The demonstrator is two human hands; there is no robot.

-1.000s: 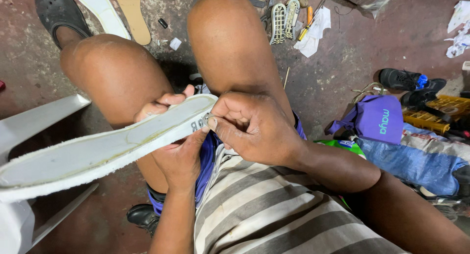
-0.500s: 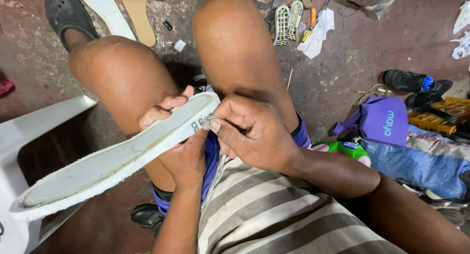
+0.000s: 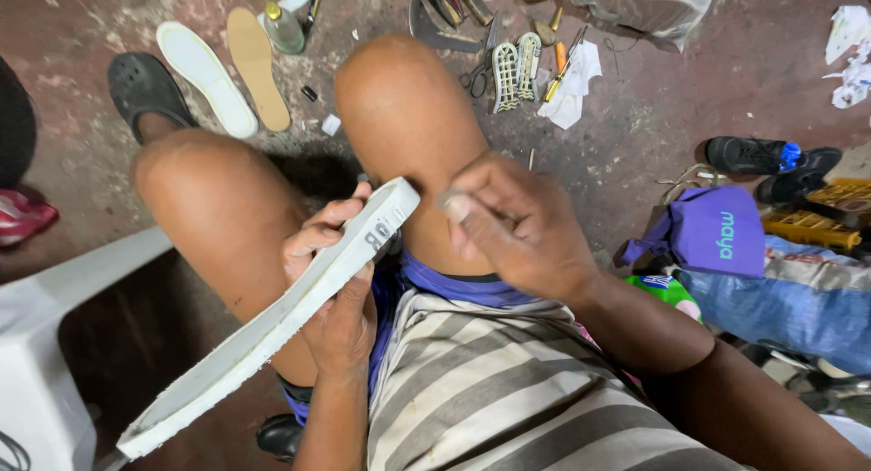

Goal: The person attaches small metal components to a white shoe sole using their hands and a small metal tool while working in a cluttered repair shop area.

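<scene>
Now white shoe sole (image 3: 272, 330) in left hand (image 3: 331, 289), right hand (image 3: 517, 226) just beside, perhaps pinching.

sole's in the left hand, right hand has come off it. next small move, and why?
Probably bring the right hand back to the near end of the white shoe sole. The left hand grips the sole at that end, edge up, across the lap. The right hand hangs just beside it, apart, fingertips pinched together; whether they hold anything is too blurred to tell. The free end juts out unsupported.
</scene>
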